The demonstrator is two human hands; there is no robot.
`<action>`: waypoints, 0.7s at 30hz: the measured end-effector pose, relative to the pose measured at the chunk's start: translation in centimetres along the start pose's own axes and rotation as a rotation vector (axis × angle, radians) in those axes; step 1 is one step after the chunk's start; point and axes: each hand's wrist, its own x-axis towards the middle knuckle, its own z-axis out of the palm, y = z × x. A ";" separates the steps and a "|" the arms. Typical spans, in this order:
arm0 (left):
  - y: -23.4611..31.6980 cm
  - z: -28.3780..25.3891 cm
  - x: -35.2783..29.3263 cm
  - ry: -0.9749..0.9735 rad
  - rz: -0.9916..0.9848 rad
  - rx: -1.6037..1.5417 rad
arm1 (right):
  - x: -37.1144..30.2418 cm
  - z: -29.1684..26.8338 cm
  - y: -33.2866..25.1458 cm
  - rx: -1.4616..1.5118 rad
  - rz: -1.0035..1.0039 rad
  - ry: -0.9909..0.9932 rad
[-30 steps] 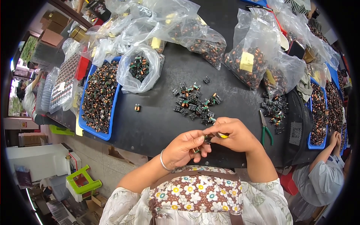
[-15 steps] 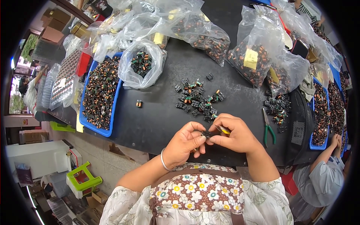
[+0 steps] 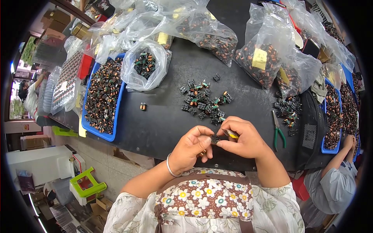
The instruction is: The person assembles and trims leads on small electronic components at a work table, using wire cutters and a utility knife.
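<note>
Close to the table's near edge, my left hand [image 3: 191,146] pinches a small black component [image 3: 215,138] between thumb and fingertips. Something copper-coloured [image 3: 202,153] shows among its lower fingers. My right hand [image 3: 245,139] is closed around a slim tool with a yellow part [image 3: 232,134], whose exact kind I cannot make out. The right thumb and fingertips meet the black component from the other side. Just beyond both hands lies a loose pile of black components with copper coils and green parts [image 3: 202,101]. One coil component [image 3: 143,106] sits apart on the left.
A blue tray of coil components [image 3: 120,101] and an open plastic bag [image 3: 128,79] stand left. Green-handled pliers [image 3: 279,138] lie right, by another pile [image 3: 287,110]. Filled bags [image 3: 259,70] stand farther back. A co-worker's hands [image 3: 348,141] are at far right.
The fingers have shifted slightly around the black component, which shows a little more between the fingertips. The whole view has moved slightly; both hands stay in nearly the same place.
</note>
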 end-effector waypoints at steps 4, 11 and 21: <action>-0.1 -0.1 0.0 0.006 -0.030 -0.081 | 0.0 0.0 0.0 0.014 0.014 -0.020; -0.3 -0.8 0.3 -0.079 -0.073 -0.216 | 0.1 -0.4 0.2 0.009 -0.019 -0.001; -0.3 -0.8 0.2 -0.099 -0.056 -0.209 | 0.3 -1.9 1.9 -0.413 0.073 0.283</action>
